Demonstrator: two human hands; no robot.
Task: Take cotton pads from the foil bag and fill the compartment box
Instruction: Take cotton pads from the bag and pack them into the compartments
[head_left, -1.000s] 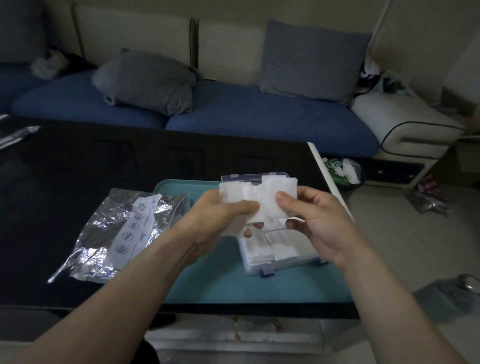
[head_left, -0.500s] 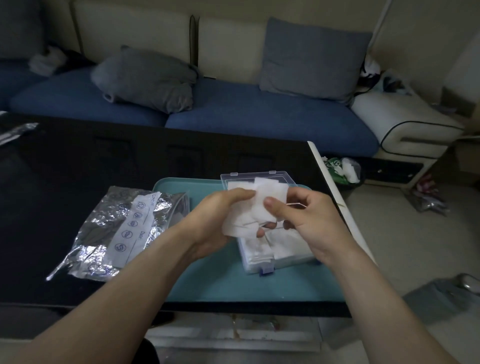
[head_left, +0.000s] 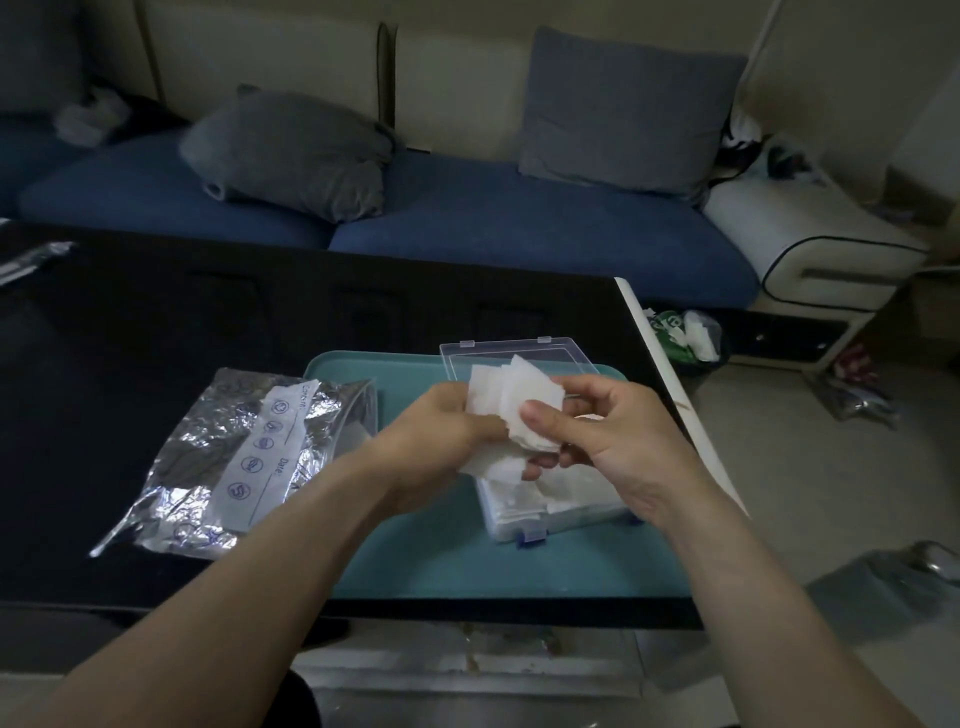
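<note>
Fingers of both hands pinch a bunch of cotton pads (head_left: 511, 405).
Left hand (head_left: 434, 441) and right hand (head_left: 605, 431) hold it above the compartment box (head_left: 524, 512).

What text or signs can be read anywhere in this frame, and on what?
"Content:" on the white label strip of the foil bag.
"Date:" lower on the same strip.
Round symbols on the strip: too small to read.
Green and white bag on the floor: print blurred.

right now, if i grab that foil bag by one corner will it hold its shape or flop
Probably flop: the foil bag is crinkled all over and lies flat on the table. It looks nearly empty, so likely light. The shiny film may slide between fingers, and its open mouth faces the tray.
</note>
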